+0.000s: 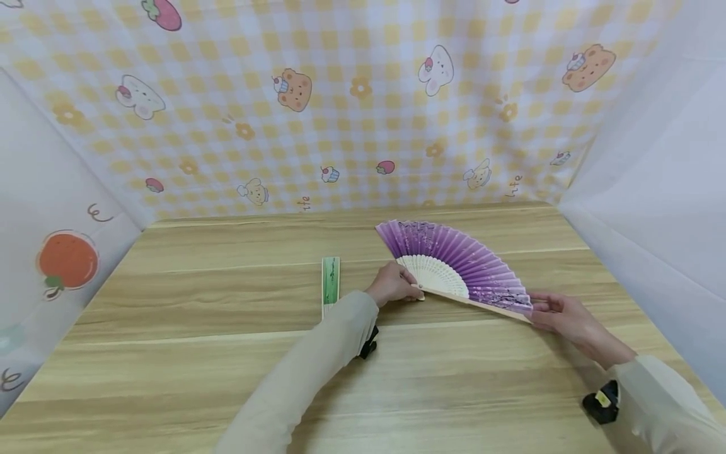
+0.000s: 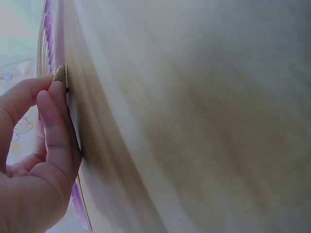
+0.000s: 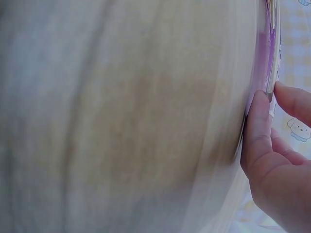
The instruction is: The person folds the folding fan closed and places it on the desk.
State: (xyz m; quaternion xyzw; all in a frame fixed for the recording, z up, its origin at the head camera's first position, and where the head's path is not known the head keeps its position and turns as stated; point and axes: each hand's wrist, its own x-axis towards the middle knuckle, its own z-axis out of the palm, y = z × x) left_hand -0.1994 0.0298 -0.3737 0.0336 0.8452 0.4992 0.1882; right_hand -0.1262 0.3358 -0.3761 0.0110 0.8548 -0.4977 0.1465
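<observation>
A purple folding fan [image 1: 454, 252] lies spread on the table, with a pale openwork centre and dark blossom prints on its pleats. At its pivot end, my left hand [image 1: 392, 284] pinches the pale sticks between thumb and fingers; the left wrist view shows the stick end at those fingertips. My right hand [image 1: 575, 325] holds the outer tip of the fan's near edge stick, also seen between thumb and fingers in the right wrist view, where the fan [image 3: 265, 58] appears edge-on. Left of my left hand is a narrow green strip with white edges [image 1: 331, 280], its lower end hidden by my sleeve.
The wood-grain table [image 1: 187, 366] reaches back to a yellow checked curtain [image 1: 363, 126] with cartoon prints. White cloth hangs on both sides. A black wrist device [image 1: 602, 402] is on my right forearm, and another [image 1: 368, 343] shows beneath my left sleeve.
</observation>
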